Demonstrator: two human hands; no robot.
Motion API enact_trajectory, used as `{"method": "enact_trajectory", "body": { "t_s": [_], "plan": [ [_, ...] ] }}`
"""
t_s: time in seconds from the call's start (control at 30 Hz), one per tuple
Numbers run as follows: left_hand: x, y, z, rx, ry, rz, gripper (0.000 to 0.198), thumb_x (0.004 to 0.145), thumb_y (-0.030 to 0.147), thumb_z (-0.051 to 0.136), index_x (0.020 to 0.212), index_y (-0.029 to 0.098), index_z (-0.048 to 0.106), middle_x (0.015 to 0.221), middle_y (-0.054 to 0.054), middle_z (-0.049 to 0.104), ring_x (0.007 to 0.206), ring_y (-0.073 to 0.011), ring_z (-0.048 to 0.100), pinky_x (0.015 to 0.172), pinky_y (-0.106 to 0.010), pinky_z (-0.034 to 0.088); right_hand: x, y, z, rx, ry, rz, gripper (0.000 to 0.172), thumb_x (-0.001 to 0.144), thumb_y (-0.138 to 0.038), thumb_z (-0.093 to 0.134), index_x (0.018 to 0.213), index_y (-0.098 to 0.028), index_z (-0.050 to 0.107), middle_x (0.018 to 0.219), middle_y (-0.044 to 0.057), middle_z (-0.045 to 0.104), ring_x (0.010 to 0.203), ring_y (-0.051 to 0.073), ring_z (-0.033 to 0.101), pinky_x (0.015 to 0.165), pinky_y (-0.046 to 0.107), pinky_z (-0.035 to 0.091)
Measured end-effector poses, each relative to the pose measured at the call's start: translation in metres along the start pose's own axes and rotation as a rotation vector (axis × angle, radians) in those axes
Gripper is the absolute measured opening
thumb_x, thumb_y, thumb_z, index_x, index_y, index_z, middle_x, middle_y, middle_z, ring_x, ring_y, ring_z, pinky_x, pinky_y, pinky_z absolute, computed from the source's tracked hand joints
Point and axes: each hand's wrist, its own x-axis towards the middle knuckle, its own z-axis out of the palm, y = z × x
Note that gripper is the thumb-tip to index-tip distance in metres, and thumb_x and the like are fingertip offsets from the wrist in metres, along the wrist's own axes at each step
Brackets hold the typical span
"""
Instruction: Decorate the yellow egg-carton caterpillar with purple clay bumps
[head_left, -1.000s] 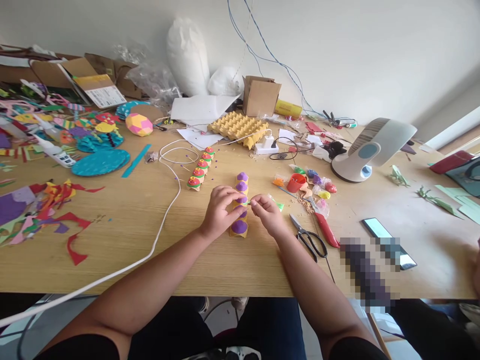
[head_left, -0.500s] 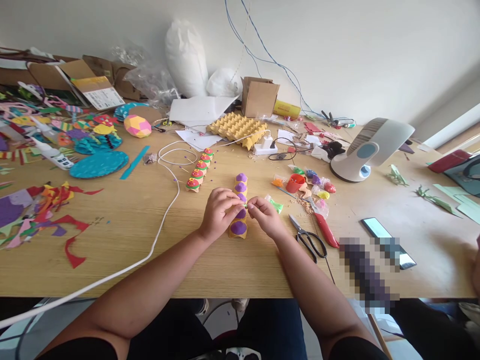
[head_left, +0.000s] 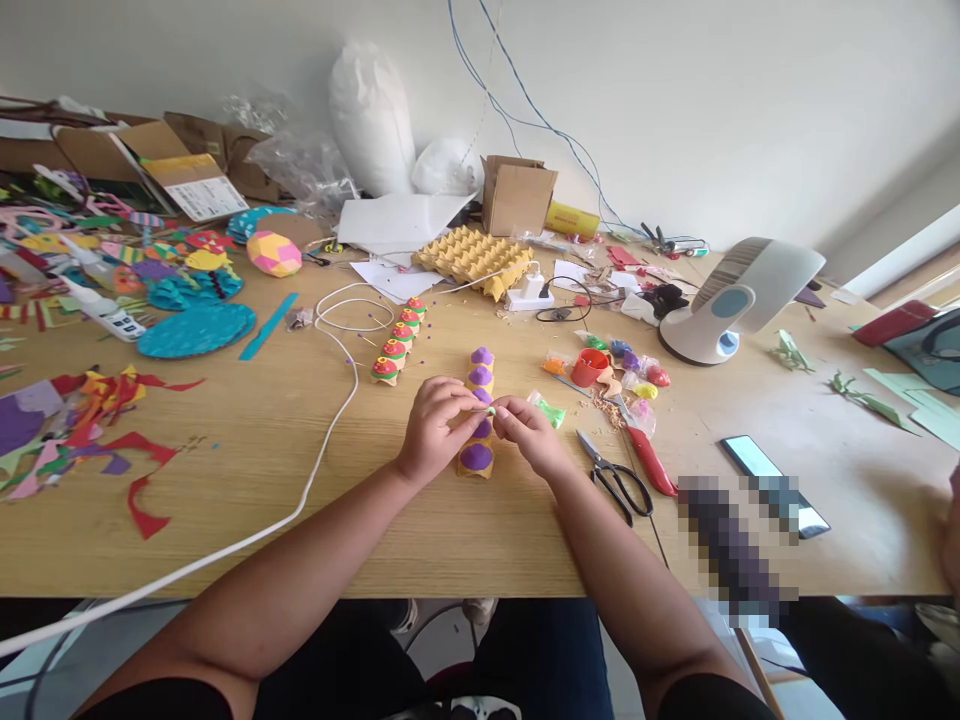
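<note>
My left hand (head_left: 439,430) is closed in a pinch on a thin little stick. At the stick's end sits a small lump of light green clay (head_left: 491,411), which my right hand (head_left: 529,432) pinches between thumb and fingers. Both hands hover over an egg-carton strip (head_left: 477,470), its bumps capped with purple clay (head_left: 477,457); my fingers partly cover the middle of it. Beyond my left hand lies a second strip with red and green clay caps (head_left: 395,350). A bag of light green clay (head_left: 549,410) lies just past my right hand.
Scissors (head_left: 616,478) and a red-handled knife (head_left: 651,460) lie to the right, near a red cup (head_left: 590,367) and bags of coloured clay. A white cable (head_left: 330,432) crosses the left side. A fan (head_left: 739,300), a phone (head_left: 776,487) and a yellow egg tray (head_left: 472,258) stand farther off.
The green clay shows more plainly between my fingertips. My right fingers have shifted very slightly; otherwise both hands keep their place.
</note>
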Motion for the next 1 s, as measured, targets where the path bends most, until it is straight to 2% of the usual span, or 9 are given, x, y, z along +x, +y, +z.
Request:
{"method": "enact_trajectory", "body": {
  "t_s": [0.1,0.3,0.53,0.73,1.0],
  "plan": [
    [-0.0007,-0.0002,0.001,-0.015,-0.014,-0.014,0.004,0.091,0.025,0.071,0.095,0.025,0.072,0.093,-0.003,0.073,0.103,-0.0219,0.062,0.097,-0.043,0.051,-0.0001,-0.0005,0.0,0.015,0.024,0.019,0.04,0.085,-0.058,0.071,0.083,-0.019,0.063,0.069,-0.003,0.051,0.065,0.012,0.043,0.061,0.027,0.035],
    [-0.0042,-0.0036,0.0044,-0.059,-0.046,-0.079,0.017,0.09,0.027,0.072,0.107,0.024,0.07,0.098,-0.005,0.074,0.102,-0.0226,0.064,0.095,-0.043,0.052,0.0002,0.0004,-0.0019,0.103,0.061,0.041,0.038,0.083,-0.055,0.073,0.083,-0.02,0.061,0.066,-0.005,0.048,0.061,0.011,0.039,0.058,0.026,0.031],
    [-0.0015,-0.0024,0.0019,-0.061,-0.046,-0.085,0.008,0.093,0.027,0.068,0.097,0.024,0.074,0.09,-0.004,0.075,0.092,-0.0209,0.065,0.088,-0.04,0.053,-0.0006,-0.0025,-0.0009,0.116,0.056,0.069,0.037,0.084,-0.055,0.068,0.076,-0.02,0.058,0.064,-0.004,0.049,0.059,0.01,0.036,0.057,0.026,0.027],
    [-0.0022,-0.001,0.0015,-0.08,-0.075,-0.066,0.014,0.091,0.025,0.069,0.105,0.024,0.072,0.092,-0.004,0.075,0.094,-0.0213,0.066,0.089,-0.042,0.053,0.0002,-0.0004,-0.0001,0.109,0.094,0.052,0.037,0.084,-0.055,0.069,0.077,-0.02,0.059,0.062,-0.004,0.048,0.058,0.011,0.034,0.056,0.027,0.025],
    [-0.0027,-0.0017,0.002,-0.084,-0.053,-0.074,0.011,0.091,0.027,0.071,0.1,0.025,0.076,0.092,-0.004,0.077,0.092,-0.0205,0.067,0.088,-0.041,0.054,0.0013,0.0002,0.0024,0.06,0.114,0.04,0.038,0.087,-0.057,0.066,0.079,-0.021,0.058,0.063,-0.005,0.046,0.058,0.011,0.036,0.056,0.027,0.028]
  ]
}}
